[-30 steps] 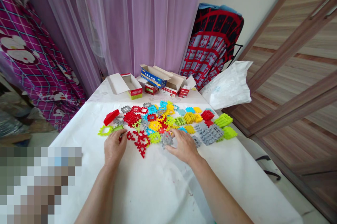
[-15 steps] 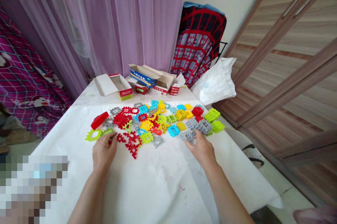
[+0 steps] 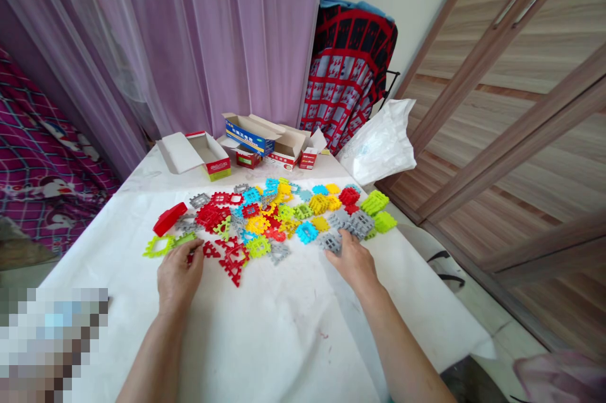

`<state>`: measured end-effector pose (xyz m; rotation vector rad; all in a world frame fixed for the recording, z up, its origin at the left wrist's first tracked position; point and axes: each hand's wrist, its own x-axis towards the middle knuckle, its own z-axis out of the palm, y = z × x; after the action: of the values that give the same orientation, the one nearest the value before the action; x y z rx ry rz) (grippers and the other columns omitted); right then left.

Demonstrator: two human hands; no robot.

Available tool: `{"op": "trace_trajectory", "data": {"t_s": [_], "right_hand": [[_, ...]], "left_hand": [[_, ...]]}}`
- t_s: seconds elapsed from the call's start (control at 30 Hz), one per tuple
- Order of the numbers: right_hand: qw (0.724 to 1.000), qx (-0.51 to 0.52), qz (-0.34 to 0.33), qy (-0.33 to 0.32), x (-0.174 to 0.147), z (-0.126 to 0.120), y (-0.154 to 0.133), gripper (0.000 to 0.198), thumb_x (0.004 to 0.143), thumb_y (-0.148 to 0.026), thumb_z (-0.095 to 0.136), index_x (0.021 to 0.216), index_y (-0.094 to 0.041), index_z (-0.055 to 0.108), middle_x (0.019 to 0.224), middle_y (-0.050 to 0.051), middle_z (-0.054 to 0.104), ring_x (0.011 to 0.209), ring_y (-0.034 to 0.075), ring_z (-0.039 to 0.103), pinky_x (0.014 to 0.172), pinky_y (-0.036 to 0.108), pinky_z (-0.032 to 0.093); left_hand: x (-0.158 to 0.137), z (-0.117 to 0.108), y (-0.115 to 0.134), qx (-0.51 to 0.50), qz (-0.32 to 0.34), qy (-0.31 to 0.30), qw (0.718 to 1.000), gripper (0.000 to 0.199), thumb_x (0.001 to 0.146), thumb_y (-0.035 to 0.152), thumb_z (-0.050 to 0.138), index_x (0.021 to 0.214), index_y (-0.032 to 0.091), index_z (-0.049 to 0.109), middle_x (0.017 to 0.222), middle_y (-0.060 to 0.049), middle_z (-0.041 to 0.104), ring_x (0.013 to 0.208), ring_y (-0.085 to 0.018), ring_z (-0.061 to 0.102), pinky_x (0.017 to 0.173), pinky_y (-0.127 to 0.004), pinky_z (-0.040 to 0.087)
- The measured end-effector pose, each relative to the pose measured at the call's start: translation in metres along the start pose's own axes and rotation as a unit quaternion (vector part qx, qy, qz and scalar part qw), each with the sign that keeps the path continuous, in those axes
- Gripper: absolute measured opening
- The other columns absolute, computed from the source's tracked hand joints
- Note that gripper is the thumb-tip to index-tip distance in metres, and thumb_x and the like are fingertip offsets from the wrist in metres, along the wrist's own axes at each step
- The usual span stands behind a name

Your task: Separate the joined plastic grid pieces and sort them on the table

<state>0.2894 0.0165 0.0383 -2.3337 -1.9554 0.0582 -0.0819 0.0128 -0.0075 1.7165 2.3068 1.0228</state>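
Observation:
A pile of notched plastic building pieces in several colours lies on the white-covered table (image 3: pixel 284 340). At its left front, my left hand (image 3: pixel 180 273) rests with loosely bent fingers, thumb and forefinger apart. A small bit of red plastic (image 3: pixel 190 258) shows at its fingertips, mostly hidden. Just right of it are a red triangular lattice piece (image 3: pixel 231 269) and other red pieces. My right hand (image 3: pixel 354 264) is at the right front, thumb and fingers spread, fingertips against or just beside the grey window-like pieces (image 3: pixel 330 241). Lime green pieces (image 3: pixel 384 222) lie beyond it.
Opened cardboard boxes, one red and white (image 3: pixel 215 163) and one blue (image 3: pixel 250 136), stand at the back of the table. A white plastic bag (image 3: pixel 379 147) is at the back right corner. Purple curtains (image 3: pixel 213 36) hang behind; a wooden wardrobe (image 3: pixel 511 106) stands on the right.
The whole view has shifted slightly, so the table and pieces appear a little further left. Both hands keep nearly the same places beside the pieces.

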Motion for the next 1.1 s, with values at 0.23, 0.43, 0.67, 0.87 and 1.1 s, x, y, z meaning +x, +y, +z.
{"op": "trace_trajectory", "data": {"t_s": [0.23,0.43,0.67,0.87,1.1], "right_hand": [[1.0,-0.008,-0.001,-0.007,-0.002,-0.004,-0.002,0.053,0.086,-0.042,0.056,0.13,-0.016,0.045,0.118,0.013,0.061,0.097,0.024,0.063,0.077,0.03,0.045],[1.0,-0.012,-0.014,0.017,-0.003,-0.015,-0.006,0.044,0.089,-0.042,0.052,0.126,-0.019,0.051,0.115,0.011,0.061,0.094,0.023,0.064,0.072,0.029,0.045],[0.988,0.042,-0.15,0.018,0.023,-0.033,-0.057,0.027,0.092,-0.036,0.048,0.111,-0.026,0.065,0.114,0.005,0.064,0.098,0.018,0.062,0.08,0.025,0.044],[0.963,0.046,-0.267,-0.008,0.071,-0.022,-0.131,0.027,0.091,-0.032,0.048,0.109,-0.025,0.066,0.115,0.004,0.065,0.107,0.018,0.057,0.09,0.026,0.041],[0.96,0.021,-0.277,-0.022,0.124,-0.004,-0.21,0.038,0.088,-0.033,0.049,0.123,-0.021,0.058,0.124,0.009,0.06,0.113,0.023,0.053,0.094,0.033,0.039]], "left_hand": [[0.0,0.001,-0.001,0.002,0.001,0.005,1.0,0.034,0.083,0.039,0.045,0.097,0.021,0.071,0.097,-0.006,0.074,0.092,-0.025,0.065,0.084,-0.036,0.05],[0.0,0.002,-0.001,-0.009,0.011,0.02,1.0,0.031,0.081,0.038,0.045,0.093,0.023,0.07,0.097,-0.005,0.074,0.093,-0.023,0.065,0.086,-0.034,0.049],[-0.001,0.003,-0.001,-0.024,0.022,0.03,0.999,0.03,0.081,0.038,0.046,0.091,0.024,0.07,0.097,-0.005,0.075,0.094,-0.024,0.066,0.086,-0.036,0.049],[-0.003,0.003,-0.001,-0.026,0.028,0.035,0.999,0.03,0.084,0.037,0.045,0.092,0.023,0.07,0.097,-0.005,0.075,0.094,-0.023,0.066,0.086,-0.035,0.049],[-0.003,0.007,-0.006,-0.027,0.043,0.042,0.998,0.03,0.086,0.036,0.044,0.093,0.022,0.07,0.098,-0.006,0.074,0.093,-0.024,0.067,0.085,-0.038,0.05]]}}
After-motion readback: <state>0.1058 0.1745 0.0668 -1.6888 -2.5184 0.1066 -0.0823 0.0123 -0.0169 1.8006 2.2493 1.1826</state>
